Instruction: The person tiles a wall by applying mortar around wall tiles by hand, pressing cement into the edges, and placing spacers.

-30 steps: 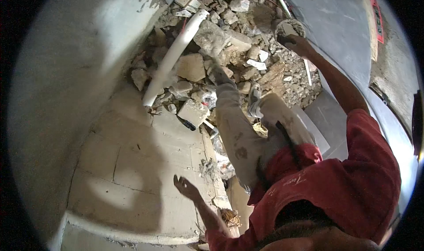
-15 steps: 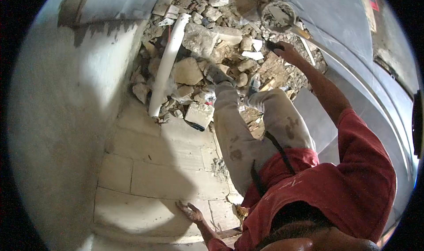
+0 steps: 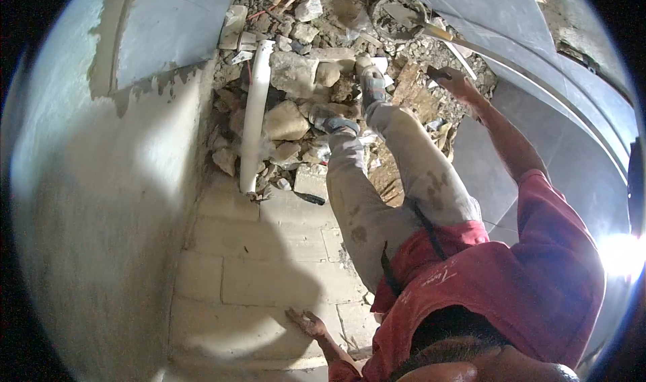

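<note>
My right hand point(image 3: 457, 85) is stretched forward on the right, over the rubble. Its fingers are closed around a small dark object point(image 3: 438, 73) whose kind I cannot make out. At the bottom, my left hand point(image 3: 308, 323) has its fingers spread and holds nothing. It is nearest to the pale block surface point(image 3: 269, 274); I cannot tell whether it touches it. My feet, in strapped footwear point(image 3: 373, 89), stand among broken stones point(image 3: 286, 121).
A white pipe point(image 3: 256, 116) lies over the left of the rubble. A round vessel point(image 3: 400, 17) with grey material sits at the back, a wooden handle point(image 3: 439, 32) by its rim. A plastered wall point(image 3: 114, 200) rises left; grey tiled panels point(image 3: 538, 146) stand right.
My right foot has stepped forward onto the stones. My right hand, still closed on the dark object, has shifted slightly right in view. The left hand stays spread. The view has moved a little.
</note>
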